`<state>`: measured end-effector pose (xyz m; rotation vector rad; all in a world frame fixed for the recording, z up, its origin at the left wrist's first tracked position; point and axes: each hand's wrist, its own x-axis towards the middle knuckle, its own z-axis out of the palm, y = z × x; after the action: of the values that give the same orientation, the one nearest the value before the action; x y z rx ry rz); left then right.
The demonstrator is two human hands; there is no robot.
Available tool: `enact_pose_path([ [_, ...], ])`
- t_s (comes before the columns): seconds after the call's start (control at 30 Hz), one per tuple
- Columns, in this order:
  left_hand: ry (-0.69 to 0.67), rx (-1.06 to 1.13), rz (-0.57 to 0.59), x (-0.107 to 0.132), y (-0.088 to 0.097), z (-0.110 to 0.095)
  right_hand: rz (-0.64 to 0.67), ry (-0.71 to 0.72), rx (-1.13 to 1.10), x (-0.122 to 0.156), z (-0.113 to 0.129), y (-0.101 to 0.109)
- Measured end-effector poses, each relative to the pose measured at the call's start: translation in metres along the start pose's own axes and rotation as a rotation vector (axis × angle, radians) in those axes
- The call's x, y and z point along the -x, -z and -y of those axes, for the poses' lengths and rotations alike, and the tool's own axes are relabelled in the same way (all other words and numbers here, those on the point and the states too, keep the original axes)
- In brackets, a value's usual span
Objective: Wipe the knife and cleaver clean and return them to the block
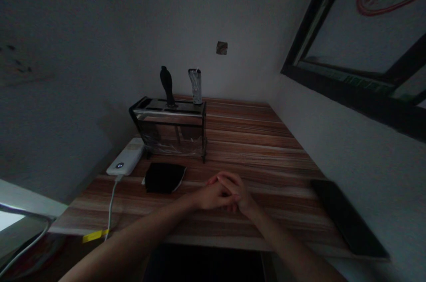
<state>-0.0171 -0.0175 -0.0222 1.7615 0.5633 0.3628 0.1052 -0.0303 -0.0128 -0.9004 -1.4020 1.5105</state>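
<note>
My left hand (212, 196) and my right hand (242, 193) are clasped together above the near part of the wood-grain table (253, 149). Their fingers are closed round one another, and no object shows between them. Left of the hands lies a folded black cloth item (164, 178) with a pale edge; its exact kind is unclear. Behind it stands a knife holder (169, 127) with a dark frame and clear-looking sides. A black knife handle (167, 84) and a grey, wrapped-looking handle (196, 86) stick up from its top.
A white power bank (128, 158) with a lit display sits at the left edge, its white cable (111, 206) running down past a yellow tag (96, 235). On the right edge lies a flat black slab (348, 220). A dark frame (349, 89) hangs on the right wall.
</note>
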Motion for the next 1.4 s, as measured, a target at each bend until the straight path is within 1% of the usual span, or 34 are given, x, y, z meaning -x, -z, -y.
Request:
enact_pose_path([
  [0.13, 0.005, 0.014, 0.005, -0.0008, -0.0009, 0.0017, 0.011, -0.042, 0.004, 0.0005, 0.0008, 0.0008],
  [0.3, -0.005, -0.001, -0.002, -0.0003, -0.0004, 0.0000, 0.016, 0.022, 0.001, -0.0002, 0.0009, 0.0007],
  [0.77, -0.007, 0.016, 0.008, 0.0003, -0.0004, -0.0034, 0.024, -0.023, -0.023, -0.0001, -0.0032, 0.0015],
  [0.93, -0.016, -0.009, -0.004, -0.0001, -0.0009, -0.0043, 0.023, 0.020, -0.011, 0.0007, -0.0001, 0.0006],
  [1.07, -0.002, -0.021, 0.003, -0.0003, -0.0008, -0.0047, 0.013, -0.033, 0.008, 0.0013, -0.0013, 0.0012],
  [1.2, 0.004, -0.018, 0.007, 0.0002, -0.0002, -0.0037, 0.015, -0.017, -0.002, 0.0005, -0.0039, 0.0018],
  [1.4, 0.001, -0.013, 0.004, 0.0005, -0.0003, -0.0016, 0.014, -0.013, 0.000, 0.0003, 0.0018, 0.0006],
])
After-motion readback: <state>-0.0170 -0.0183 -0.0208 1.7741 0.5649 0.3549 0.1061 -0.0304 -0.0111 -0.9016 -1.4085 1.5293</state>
